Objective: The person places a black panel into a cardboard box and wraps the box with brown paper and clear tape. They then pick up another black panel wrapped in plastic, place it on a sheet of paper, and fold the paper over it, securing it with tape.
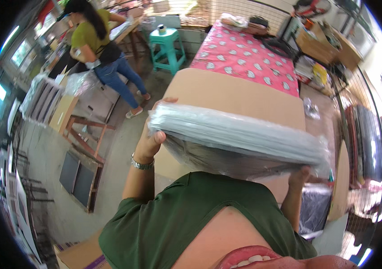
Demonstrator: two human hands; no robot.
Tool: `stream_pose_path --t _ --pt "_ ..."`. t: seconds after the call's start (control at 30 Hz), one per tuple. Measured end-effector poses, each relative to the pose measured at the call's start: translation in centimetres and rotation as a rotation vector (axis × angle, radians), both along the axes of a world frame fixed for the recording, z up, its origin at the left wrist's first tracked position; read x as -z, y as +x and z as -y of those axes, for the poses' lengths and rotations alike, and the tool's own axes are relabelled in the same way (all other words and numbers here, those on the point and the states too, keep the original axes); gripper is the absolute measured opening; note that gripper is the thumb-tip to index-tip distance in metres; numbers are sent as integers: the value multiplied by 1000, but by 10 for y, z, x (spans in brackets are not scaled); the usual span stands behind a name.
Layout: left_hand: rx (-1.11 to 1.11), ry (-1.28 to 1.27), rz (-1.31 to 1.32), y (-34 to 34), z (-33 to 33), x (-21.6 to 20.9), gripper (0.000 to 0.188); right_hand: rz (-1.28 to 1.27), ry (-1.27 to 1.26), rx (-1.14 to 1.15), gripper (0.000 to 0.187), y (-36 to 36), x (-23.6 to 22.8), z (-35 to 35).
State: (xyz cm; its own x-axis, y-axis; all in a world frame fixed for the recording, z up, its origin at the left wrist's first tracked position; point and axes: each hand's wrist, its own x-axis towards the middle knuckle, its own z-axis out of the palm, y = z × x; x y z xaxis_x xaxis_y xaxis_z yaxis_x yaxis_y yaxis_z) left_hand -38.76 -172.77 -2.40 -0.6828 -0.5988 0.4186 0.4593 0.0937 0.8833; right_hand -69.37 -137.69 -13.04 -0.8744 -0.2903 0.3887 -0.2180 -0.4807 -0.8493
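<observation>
Beyond the green top [209, 193], the plastic-wrapped stack [240, 136] is held at its right end by the right hand [299, 176] and clasped at its left end by the left hand [150, 139]. Even support should be given at both ends, since loose film [173, 115] may slip. Farther out, a cardboard sheet [236, 89] and pink cloth [245, 56] are laid.

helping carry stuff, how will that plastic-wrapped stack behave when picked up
The plastic-wrapped stack may be slippery, given its shiny, loose wrapping. It seems fairly stiff, spanning from left hand to right hand with little sag. Looking thick and layered, it could be somewhat heavy.
</observation>
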Motion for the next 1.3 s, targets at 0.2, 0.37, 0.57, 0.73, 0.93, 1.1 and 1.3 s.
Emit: stream_pose_path --t 0.2,0.37,0.57,0.73,0.93,1.1,1.3 --pt "-81 -201 235 4 -16 -47 58 -64 25 -8 85 13 -81 27" --pt "-96 22 171 4 -31 -44 38 3 81 -141 64 17 -101 28" --pt "-130 47 139 -2 -29 -42 36 -63 50 -153 65 12 -107 33" --pt "-204 -211 -3 2 -30 -42 40 -564 191 13 67 32 -152 29" --pt "-334 -1253 467 14 -48 -72 56 -1003 651 87 55 33 -163 39" --pt "-416 -1255 446 10 -42 -65 54 -1036 573 114 53 38 -162 38" --pt "-471 -1220 457 21 -38 -65 56 -913 541 114 48 33 -152 31"
